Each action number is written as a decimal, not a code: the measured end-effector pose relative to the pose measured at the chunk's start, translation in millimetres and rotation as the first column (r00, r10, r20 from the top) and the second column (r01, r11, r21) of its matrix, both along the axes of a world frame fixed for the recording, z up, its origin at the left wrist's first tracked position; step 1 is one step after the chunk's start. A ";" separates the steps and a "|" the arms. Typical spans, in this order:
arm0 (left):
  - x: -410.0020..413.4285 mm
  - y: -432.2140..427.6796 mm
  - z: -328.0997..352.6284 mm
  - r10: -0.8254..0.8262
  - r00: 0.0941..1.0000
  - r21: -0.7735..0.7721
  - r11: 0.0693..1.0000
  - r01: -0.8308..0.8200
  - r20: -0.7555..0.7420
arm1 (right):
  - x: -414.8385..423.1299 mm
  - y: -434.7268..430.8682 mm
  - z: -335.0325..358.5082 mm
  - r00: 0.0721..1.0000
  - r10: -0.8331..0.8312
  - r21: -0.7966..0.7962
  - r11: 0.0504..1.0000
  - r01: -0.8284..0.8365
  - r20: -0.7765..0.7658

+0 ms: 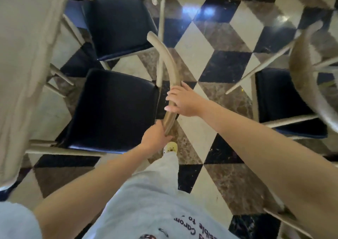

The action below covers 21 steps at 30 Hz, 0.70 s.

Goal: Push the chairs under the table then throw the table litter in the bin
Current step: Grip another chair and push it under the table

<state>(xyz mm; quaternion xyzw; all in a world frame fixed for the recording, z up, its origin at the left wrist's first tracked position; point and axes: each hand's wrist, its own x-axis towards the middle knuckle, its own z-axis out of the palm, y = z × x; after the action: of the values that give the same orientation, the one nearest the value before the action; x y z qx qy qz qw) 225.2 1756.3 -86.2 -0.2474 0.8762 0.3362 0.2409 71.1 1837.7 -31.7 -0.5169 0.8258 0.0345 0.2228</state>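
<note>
I look down on a pale wooden chair with a dark blue seat cushion and a curved backrest rail. My left hand is wrapped around the near end of that rail. My right hand is closed over the rail a little farther along. The seat points left toward the light table top, whose edge covers the seat's left side. A second chair of the same kind stands beyond it, partly under the table. No litter or bin is in view.
A third chair with a curved back stands at the right, facing another way. The floor is a chequered pattern of black, white and brown tiles. My leg and a yellow shoe stand just behind the held chair.
</note>
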 end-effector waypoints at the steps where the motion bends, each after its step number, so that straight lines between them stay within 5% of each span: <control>1: 2.2 4.7 -3.7 0.041 0.998 -0.051 0.998 -0.043 -0.042 | -10.2 -3.9 -4.7 1.000 0.024 0.002 1.000 -0.024 0.017; 12: 4.7 23.2 -9.3 0.202 0.978 -0.211 0.955 -0.208 -0.048 | -51.5 -27.6 -38.6 0.927 0.352 -0.210 0.904 -0.372 -0.127; 16: 0.1 39.8 -7.4 0.340 0.940 -0.326 0.885 -0.333 -0.038 | -90.9 -30.8 -39.1 0.756 0.655 -0.301 0.720 -0.625 -0.004; 21: 4.1 41.5 -7.5 0.300 0.952 -0.416 0.860 -0.297 -0.059 | -127.9 -60.1 -35.5 0.595 0.801 -0.132 0.598 -0.790 0.068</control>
<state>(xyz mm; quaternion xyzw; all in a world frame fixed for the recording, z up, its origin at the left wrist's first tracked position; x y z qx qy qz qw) 229.2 1797.8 -93.7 -0.4272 0.8780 0.1720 0.1304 -56.7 1777.5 -67.2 -0.8412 0.4941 0.0627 0.2104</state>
